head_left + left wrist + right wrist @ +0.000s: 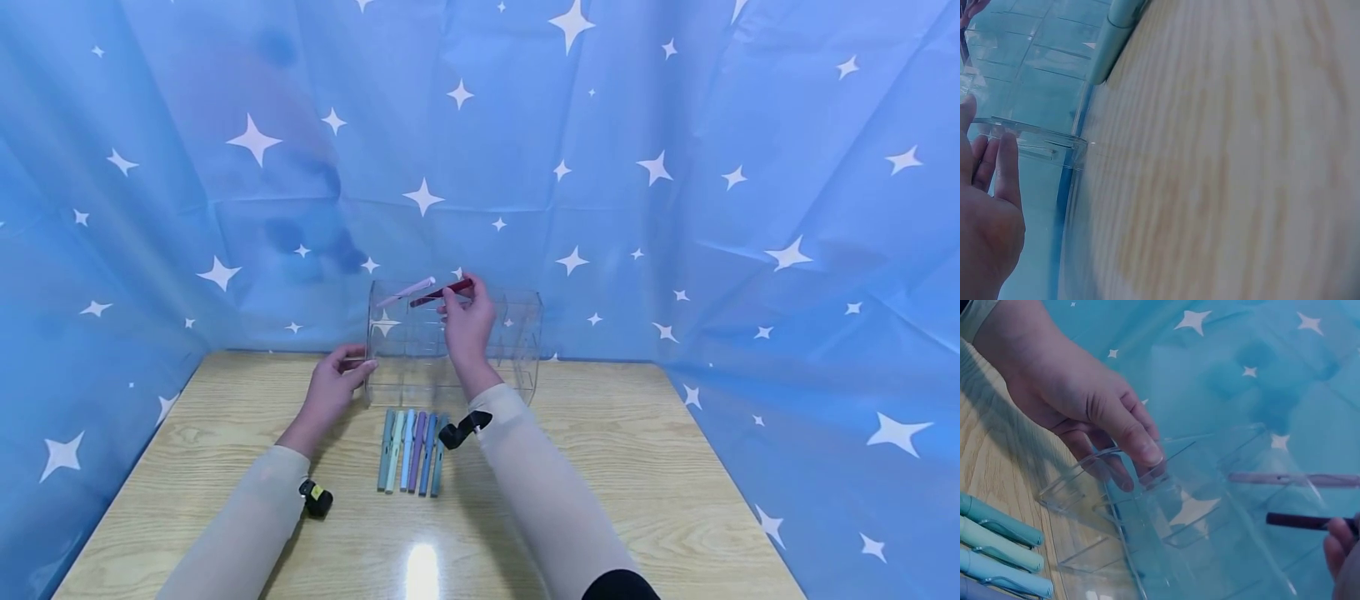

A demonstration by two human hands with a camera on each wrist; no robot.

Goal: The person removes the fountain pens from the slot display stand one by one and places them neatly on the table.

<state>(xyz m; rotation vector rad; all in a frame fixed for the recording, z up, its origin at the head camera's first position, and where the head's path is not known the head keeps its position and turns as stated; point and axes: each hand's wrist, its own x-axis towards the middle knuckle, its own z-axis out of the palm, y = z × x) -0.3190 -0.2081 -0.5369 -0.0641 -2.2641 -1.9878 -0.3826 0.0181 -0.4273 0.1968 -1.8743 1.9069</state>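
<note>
A clear plastic organizer [420, 367] with several compartments stands at the back of the table. My left hand [341, 385] holds its left side wall, the thumb on one face and the fingers on the other, as the right wrist view shows. My right hand [469, 329] pinches a dark red pen [431, 297] over the organizer's top. The dark pen [1297, 520] is held near one end, tilted, its other end pointing left. A pale lilac pen [405, 292] leans in the organizer's upper left part, beside the red one.
In front of the organizer several pens lie side by side on the wooden table [600, 467]: a teal pen [386, 450], a pale green pen [395, 454], a light blue pen [407, 450], a purple pen [417, 454] and bluer ones. A star-patterned blue curtain [480, 150] hangs behind.
</note>
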